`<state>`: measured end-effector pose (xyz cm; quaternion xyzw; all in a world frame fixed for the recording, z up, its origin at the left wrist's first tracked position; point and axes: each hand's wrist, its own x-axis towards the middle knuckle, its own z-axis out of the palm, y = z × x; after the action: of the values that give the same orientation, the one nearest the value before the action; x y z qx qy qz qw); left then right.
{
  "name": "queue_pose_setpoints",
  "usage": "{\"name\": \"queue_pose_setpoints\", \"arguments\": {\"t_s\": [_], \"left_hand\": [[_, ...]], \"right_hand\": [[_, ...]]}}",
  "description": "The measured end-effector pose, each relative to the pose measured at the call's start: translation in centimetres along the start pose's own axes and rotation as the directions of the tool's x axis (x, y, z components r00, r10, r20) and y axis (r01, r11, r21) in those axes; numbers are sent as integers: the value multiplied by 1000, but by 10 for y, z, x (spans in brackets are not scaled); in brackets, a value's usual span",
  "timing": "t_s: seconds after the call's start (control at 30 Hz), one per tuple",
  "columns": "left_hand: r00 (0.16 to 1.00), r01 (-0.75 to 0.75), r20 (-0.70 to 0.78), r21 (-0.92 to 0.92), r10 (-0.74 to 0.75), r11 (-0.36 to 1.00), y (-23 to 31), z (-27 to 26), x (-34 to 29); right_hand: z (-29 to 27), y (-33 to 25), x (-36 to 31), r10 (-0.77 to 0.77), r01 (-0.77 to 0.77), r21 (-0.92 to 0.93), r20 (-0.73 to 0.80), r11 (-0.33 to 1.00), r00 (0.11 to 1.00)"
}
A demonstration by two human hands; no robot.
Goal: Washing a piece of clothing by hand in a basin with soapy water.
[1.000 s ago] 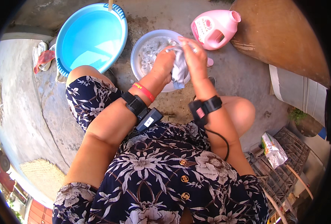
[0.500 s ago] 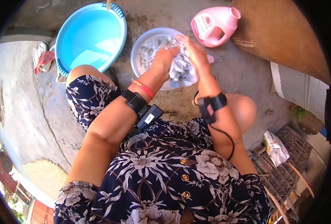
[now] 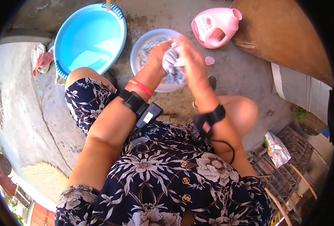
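Observation:
A wet grey cloth [image 3: 173, 67] is bunched between both my hands above a small white basin [image 3: 141, 44] holding soapy water. My left hand [image 3: 156, 59] grips the cloth from the left, fingers closed on it. My right hand [image 3: 189, 58] closes over it from the right and top. Part of the cloth hangs down over the basin's near rim. Black bands with small devices sit on both my wrists, and a red band on the left.
A large blue basin [image 3: 89, 37] with clear water stands at the left. A pink detergent jug [image 3: 216, 27] lies uncapped beyond the white basin, its pink cap [image 3: 209, 60] on the concrete. A dark crate [image 3: 284, 158] and a bag are at lower right.
Both hands have shifted on the cloth, rubbing it; the right hand moved up and over the bundle while the left stayed at the basin's middle.

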<state>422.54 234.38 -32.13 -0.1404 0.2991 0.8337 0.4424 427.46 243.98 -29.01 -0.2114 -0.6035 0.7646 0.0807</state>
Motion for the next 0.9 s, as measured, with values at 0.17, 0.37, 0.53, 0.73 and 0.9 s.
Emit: {"name": "queue_pose_setpoints", "arguments": {"t_s": [0.17,0.37,0.53,0.73,0.9], "left_hand": [[979,-202,80,236,188,951,-11,-24,3],[997,76,-20,38,-75,996,-6,1,-4],[962,-217,196,125,191,968,-10,-24,7],[991,131,38,-60,-129,990,-9,8,0],[980,82,200,-341,-13,936,-1,-37,14]], "right_hand": [[23,-8,-34,-518,632,-691,420,351,746],[-4,6,9,-104,82,-263,-71,961,992],[36,-18,-45,-549,701,-681,510,214,663],[-10,2,12,-163,113,-363,-112,925,980],[29,-10,-38,-533,626,-640,372,445,760]]}}
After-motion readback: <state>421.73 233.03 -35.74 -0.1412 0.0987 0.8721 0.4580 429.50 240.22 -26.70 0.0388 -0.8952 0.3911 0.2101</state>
